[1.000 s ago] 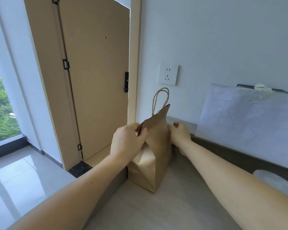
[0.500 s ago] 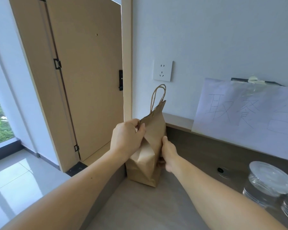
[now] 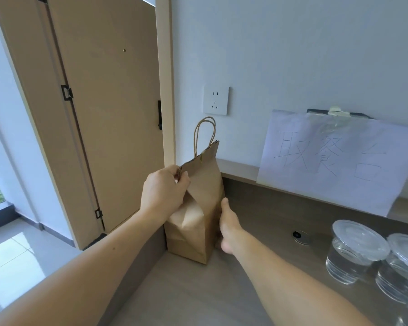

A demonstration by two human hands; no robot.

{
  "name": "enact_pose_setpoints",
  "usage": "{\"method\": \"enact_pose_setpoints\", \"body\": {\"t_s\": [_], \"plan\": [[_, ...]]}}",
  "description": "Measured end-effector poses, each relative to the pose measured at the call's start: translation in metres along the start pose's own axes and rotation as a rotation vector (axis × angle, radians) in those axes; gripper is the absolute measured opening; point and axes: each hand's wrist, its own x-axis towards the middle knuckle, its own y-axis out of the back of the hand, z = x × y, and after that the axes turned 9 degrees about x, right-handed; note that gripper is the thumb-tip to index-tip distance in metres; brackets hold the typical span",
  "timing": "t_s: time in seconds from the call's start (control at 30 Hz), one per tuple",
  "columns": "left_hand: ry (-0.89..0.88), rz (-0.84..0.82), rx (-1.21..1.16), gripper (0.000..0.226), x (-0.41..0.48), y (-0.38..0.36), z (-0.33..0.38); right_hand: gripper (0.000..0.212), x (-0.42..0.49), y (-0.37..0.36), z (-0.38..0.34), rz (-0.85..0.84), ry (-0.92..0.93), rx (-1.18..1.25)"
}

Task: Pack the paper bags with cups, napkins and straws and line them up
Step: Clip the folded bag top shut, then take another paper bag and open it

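A: Head view, entry one: paper bag (image 3: 199,208), brown, twine handles up, top edge pressed flat. Standing upright at the far left end of the counter (image 3: 174,290), close to the wall and beside the door frame.

B: Hands on it?

A: Both. Left hand (image 3: 164,191) pinches the near corner of the folded top between fingers and thumb. Right hand (image 3: 229,228) lies against the bag's right side, low down, fingers behind the bag and hidden; whether it grasps or only steadies, I cannot tell.

B: Contents?

A: Not visible; the mouth is closed. The lower part bulges, so I judge it packed, though that is inference only.

B: Other stock?

A: Lidded clear cups (image 3: 356,252), at least three, some dark inside, grouped at the right end of the counter, well apart from the bag. A paper sign (image 3: 335,161) with handwritten characters leans on the ledge behind. Wall socket (image 3: 216,100) above the bag. No napkins, straws or further bags in view.

B: Progress?

A: One bag apparently closed and being set as the first in the line. The cups at right suggest more bags remain to be packed and placed alongside.
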Motion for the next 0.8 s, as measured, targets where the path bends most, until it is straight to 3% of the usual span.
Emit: {"method": "enact_pose_setpoints", "body": {"t_s": [0.13, 0.23, 0.33, 0.6, 0.8], "plan": [[0.008, 0.021, 0.163, 0.024, -0.009, 0.007, 0.01, 0.082, -0.027, 0.019, -0.012, 0.041, 0.043, -0.137], [-0.039, 0.115, 0.346, 0.058, -0.023, 0.011, 0.028, 0.076, -0.057, 0.04, -0.031, 0.02, 0.18, -0.333], [-0.191, 0.205, 0.492, 0.065, -0.046, 0.008, 0.064, 0.074, -0.096, 0.069, -0.057, 0.004, 0.339, -0.606], [-0.322, -0.266, 0.572, 0.065, -0.143, -0.035, 0.199, 0.065, -0.241, 0.202, -0.119, 0.029, 0.628, -1.264], [-0.445, -0.513, 0.433, 0.071, -0.218, -0.084, 0.317, 0.056, -0.339, 0.343, -0.13, 0.174, 0.558, -1.381]]}}
